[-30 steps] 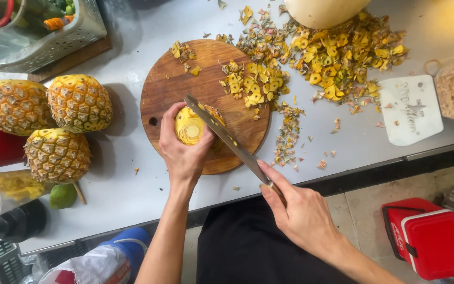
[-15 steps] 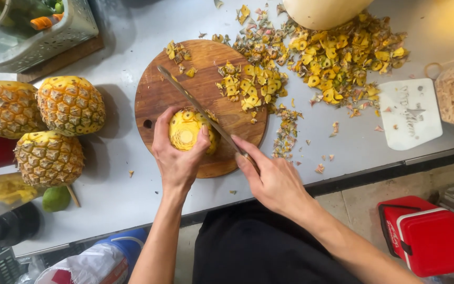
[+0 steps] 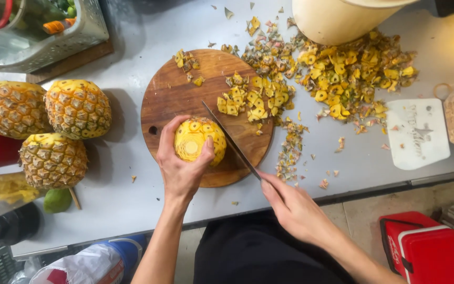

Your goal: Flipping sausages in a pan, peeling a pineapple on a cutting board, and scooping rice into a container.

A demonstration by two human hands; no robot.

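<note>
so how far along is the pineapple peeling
Done: a big heap of rind scraps lies on the table, with more on the round wooden board. In hand: the left hand steadies a partly peeled pineapple on the board while the right hand sets a knife against its side. Left: three unpeeled pineapples wait at the left.

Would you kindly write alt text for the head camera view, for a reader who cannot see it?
Seen from above, a left hand steadies a partly peeled pineapple on a round wooden cutting board, while the right hand sets a long knife against its side. Three unpeeled pineapples sit to the left, and peel scraps litter the grey table.
</note>
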